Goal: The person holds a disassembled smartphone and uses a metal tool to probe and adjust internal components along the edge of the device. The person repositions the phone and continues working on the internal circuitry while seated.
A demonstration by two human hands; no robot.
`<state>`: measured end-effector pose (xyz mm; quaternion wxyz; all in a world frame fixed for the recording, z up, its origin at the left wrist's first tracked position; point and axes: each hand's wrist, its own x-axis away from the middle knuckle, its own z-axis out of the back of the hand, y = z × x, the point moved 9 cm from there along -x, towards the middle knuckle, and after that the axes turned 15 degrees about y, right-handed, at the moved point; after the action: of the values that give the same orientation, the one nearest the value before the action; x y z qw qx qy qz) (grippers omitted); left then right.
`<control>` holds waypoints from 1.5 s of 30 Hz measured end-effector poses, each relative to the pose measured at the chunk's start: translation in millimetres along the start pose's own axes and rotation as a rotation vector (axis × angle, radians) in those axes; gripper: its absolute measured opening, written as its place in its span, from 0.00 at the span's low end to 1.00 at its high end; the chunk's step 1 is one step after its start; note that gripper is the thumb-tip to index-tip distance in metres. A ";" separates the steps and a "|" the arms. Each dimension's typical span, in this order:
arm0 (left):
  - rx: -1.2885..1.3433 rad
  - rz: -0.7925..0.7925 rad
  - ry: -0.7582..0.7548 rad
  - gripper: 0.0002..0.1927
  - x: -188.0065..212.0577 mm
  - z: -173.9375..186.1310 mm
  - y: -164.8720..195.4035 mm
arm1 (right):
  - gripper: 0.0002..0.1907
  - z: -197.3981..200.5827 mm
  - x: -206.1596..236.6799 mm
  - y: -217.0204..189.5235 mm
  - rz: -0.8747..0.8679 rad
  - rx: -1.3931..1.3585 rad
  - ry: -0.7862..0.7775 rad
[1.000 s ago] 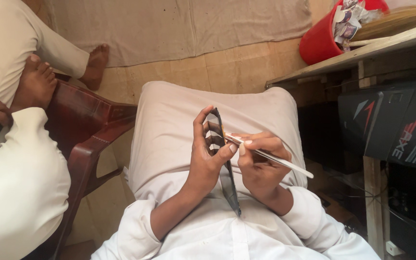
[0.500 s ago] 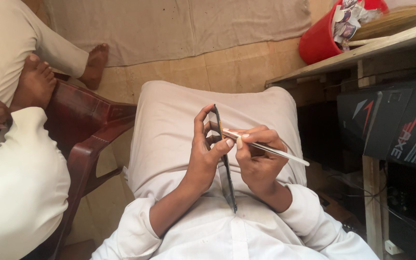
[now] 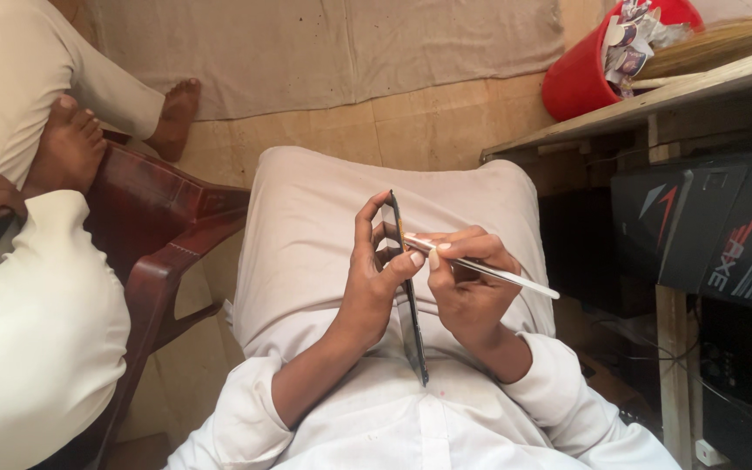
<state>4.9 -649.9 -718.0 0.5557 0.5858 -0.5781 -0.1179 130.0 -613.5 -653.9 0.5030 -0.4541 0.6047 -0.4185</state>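
I sit with a thin dark phone-like slab (image 3: 411,322) held edge-on over my lap. My left hand (image 3: 374,274) grips its upper part, thumb and fingers wrapped around the top edge. My right hand (image 3: 467,283) pinches a slim white stick-like tool (image 3: 498,274) whose tip rests against the slab's upper edge beside my left thumb. White trousers cover my knees (image 3: 324,209) beneath both hands.
Another person in white sits at left on a dark red plastic chair (image 3: 171,252), bare feet (image 3: 71,139) on it. A red bucket (image 3: 580,78) full of scraps stands at the top right. A wooden table (image 3: 654,96) and black box (image 3: 715,235) are at right. Cloth (image 3: 324,43) covers the floor.
The tool in my right hand has shifted slightly along the slab's top edge. Both hands stay in nearly the same place.
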 end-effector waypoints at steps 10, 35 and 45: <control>0.006 0.030 0.041 0.46 -3.1 3.4 -5.6 | 0.08 -5.8 1.4 -2.5 0.063 0.049 -0.010; 0.026 0.054 0.062 0.45 -0.2 3.5 -5.8 | 0.08 -8.3 0.6 -3.5 0.023 0.080 -0.005; 0.011 -0.006 0.042 0.46 4.9 -1.1 5.4 | 0.09 1.4 6.6 -2.9 0.051 0.008 0.092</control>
<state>4.3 -651.8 -710.9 0.5642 0.5929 -0.5650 -0.1040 131.2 -620.7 -652.8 0.4871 -0.4169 0.6366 -0.4286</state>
